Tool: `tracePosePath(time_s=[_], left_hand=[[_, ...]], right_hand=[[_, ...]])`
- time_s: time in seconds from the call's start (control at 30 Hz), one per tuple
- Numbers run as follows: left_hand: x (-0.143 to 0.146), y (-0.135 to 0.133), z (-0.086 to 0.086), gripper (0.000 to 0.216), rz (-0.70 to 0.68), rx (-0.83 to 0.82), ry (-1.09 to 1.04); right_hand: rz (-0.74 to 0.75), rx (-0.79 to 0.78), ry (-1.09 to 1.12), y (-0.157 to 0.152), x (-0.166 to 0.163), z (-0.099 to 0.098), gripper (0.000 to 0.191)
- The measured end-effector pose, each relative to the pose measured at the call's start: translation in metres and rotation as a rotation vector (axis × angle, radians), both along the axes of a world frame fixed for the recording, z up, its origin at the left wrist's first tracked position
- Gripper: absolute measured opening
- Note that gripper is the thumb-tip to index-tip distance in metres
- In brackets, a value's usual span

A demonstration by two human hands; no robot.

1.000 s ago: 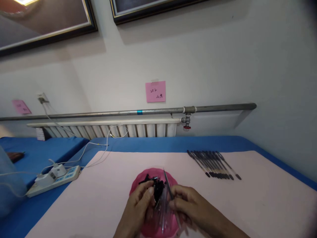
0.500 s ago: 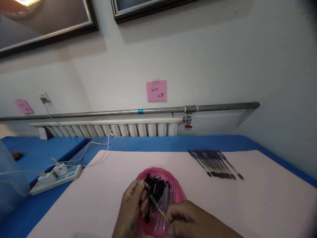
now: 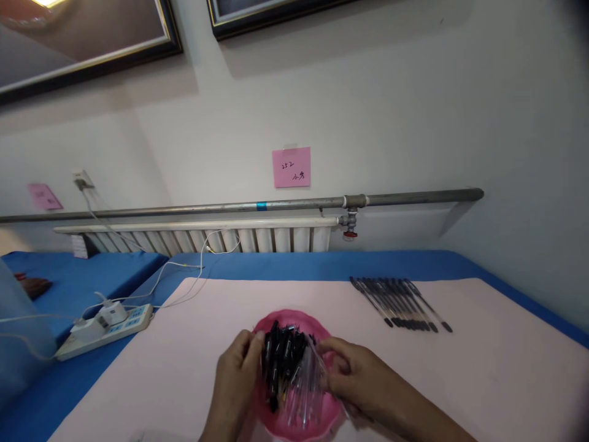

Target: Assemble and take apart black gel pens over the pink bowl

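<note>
A pink bowl [image 3: 327,423] with a wavy rim holds loose pen parts. Black pen caps [image 3: 281,350] lie heaped in its left and middle, and clear pen barrels [image 3: 304,393] lie towards its right. My right hand [image 3: 352,374] is closed at the bowl's right rim, with a thin clear pen barrel [image 3: 317,353] sticking out of its fingers over the bowl. At the left rim, my left hand [image 3: 237,371] is curled with thumb and forefinger together beside the black caps; what it holds, if anything, is hidden.
A row of several black-ended pens [image 3: 400,304] lies at the back right of the pink sheet [image 3: 193,356]. To the left, a white power strip [image 3: 110,331] with plugged-in chargers rests on the blue cloth [image 3: 294,265], cables trailing. Behind stands a radiator [image 3: 276,239] under a pipe.
The pen stretched between both hands is gone from there. My hands have moved apart to opposite sides of the bowl. My right hand now has a clear barrel in it.
</note>
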State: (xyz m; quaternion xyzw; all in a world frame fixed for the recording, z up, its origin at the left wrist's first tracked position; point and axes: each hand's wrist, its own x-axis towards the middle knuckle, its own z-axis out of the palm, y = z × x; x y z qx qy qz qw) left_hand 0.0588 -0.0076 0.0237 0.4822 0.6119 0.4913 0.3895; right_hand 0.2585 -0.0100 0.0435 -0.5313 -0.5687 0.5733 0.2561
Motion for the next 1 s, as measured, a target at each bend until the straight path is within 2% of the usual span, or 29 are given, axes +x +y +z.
tracePosePath(time_s=[0.1, 0.2, 0.27, 0.33, 0.43, 0.57, 0.67, 0.8, 0.9, 1.0], left_hand=[[0.014, -0.003, -0.006, 0.031, -0.119, -0.030, 0.041], [0.016, -0.003, -0.012, 0.036, -0.120, -0.044, 0.049], [0.015, -0.002, -0.016, 0.037, -0.101, -0.036, 0.070], [0.013, -0.002, -0.019, 0.034, -0.130, -0.046, 0.103], [0.013, -0.001, -0.022, 0.027, -0.196, -0.064, 0.189], [0.015, -0.002, -0.019, 0.021, -0.260, -0.067, 0.315], [0.018, -0.006, -0.013, 0.020, -0.295, -0.051, 0.427], [0.022, -0.010, -0.007, 0.014, -0.342, -0.085, 0.718], [0.023, -0.011, -0.009, 0.015, -0.381, -0.117, 0.840], [0.023, -0.010, -0.014, 0.017, -0.433, -0.126, 0.877]], right_hand=[[0.005, 0.157, -0.023, -0.001, -0.007, -0.008, 0.026], [0.041, 0.341, -0.180, 0.001, -0.002, -0.008, 0.010], [-0.016, 0.481, -0.404, 0.008, 0.010, -0.010, 0.017], [-0.135, 0.631, -0.720, 0.021, 0.029, -0.016, 0.022], [-0.277, 0.653, -0.912, 0.041, 0.062, -0.029, 0.026], [-0.327, 0.641, -1.036, 0.058, 0.090, -0.047, 0.026], [-0.313, 0.617, -1.082, 0.061, 0.093, -0.055, 0.025], [-0.327, 0.594, -1.116, 0.059, 0.091, -0.056, 0.024], [-0.369, 0.586, -1.130, 0.058, 0.091, -0.052, 0.024], [-0.393, 0.572, -1.107, 0.057, 0.092, -0.050, 0.024]])
